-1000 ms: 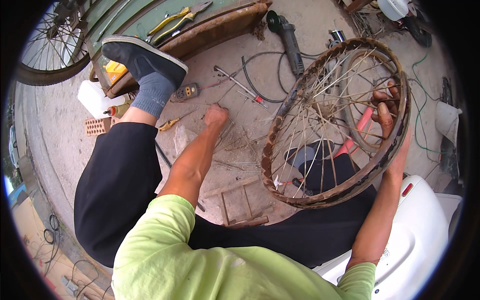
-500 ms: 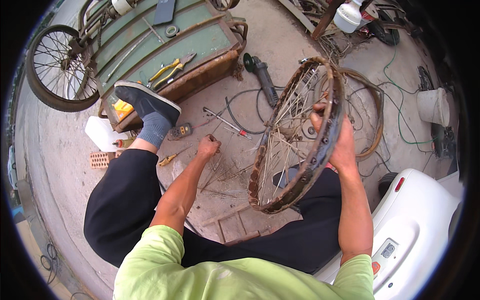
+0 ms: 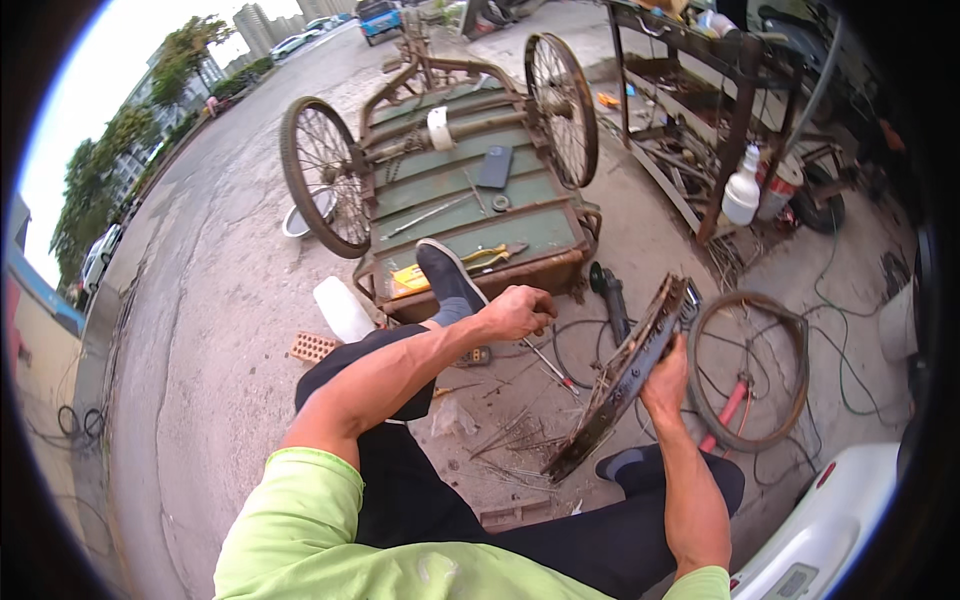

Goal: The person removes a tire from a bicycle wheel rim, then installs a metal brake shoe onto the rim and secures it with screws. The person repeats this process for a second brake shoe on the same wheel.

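Has just raised the left hand (image 3: 522, 313) away from the loose spokes (image 3: 508, 437) on the floor (image 3: 230, 340), to a place just right of the shoe (image 3: 441, 266), in view before the near edge of the cart (image 3: 420, 217). Keeps the fingers of this hand curled inward; cannot tell whether pinching any small piece between them. Holds the wheel (image 3: 625, 388) with the right hand (image 3: 667, 382) alone, grasping firmly at its edge. By this, seems to interrupt the work low over the spokes, without giving up the wheel. Find the wheel between the spokes and the tyre (image 3: 800, 345), with the grinder (image 3: 613, 308) near its upper end; cannot tell whether resting on the floor or hanging above.

Compared with half a second ago, has turned the wheel from a more open side view to nearly edge-on. Has also lifted the gaze, bringing into view almost the whole cart, the street (image 3: 170, 290) and the trees (image 3: 190, 55).
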### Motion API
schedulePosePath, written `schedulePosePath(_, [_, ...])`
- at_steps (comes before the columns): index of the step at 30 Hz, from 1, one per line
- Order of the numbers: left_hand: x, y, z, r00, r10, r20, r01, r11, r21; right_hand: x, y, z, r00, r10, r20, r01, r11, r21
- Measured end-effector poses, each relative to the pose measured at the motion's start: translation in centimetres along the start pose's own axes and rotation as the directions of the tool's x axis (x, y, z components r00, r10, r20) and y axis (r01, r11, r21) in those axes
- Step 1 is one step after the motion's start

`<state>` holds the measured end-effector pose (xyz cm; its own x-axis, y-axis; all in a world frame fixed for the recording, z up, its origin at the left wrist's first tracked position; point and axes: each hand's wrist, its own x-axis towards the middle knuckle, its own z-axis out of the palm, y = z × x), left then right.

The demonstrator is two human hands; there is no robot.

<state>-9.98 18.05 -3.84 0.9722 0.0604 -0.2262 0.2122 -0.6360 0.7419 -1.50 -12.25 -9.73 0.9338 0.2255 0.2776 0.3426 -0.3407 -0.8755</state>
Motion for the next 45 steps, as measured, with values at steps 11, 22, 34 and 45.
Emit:
schedulePosePath(11, [-0.2, 9.4, -1.4, 0.918, 0.396, 0.025, -0.395, 0.905, 0.161, -3.7, 3.0, 1.1, 0.961, 0.004, 0.275, -0.135, 0.877, 0.461])
schedulePosePath(22, [5.0, 9.6, 2.9, 0.891, 0.448, 0.078, -0.452, 0.890, 0.058, -1.4, 1.3, 2.0, 0.925, 0.003, 0.380, -0.158, 0.912, 0.379])
schedulePosePath(34, [5.5, 10.4, 2.9, 0.942, 0.333, 0.033, -0.316, 0.854, 0.414, -0.5, 2.3, 1.9, 0.908, 0.022, 0.419, -0.221, 0.875, 0.431])
schedulePosePath(45, [3.4, 10.4, -6.7, 0.867, 0.067, -0.494, -0.164, 0.974, -0.155, -1.0, 0.5, 0.7, 0.786, -0.017, 0.618, -0.304, 0.860, 0.410])
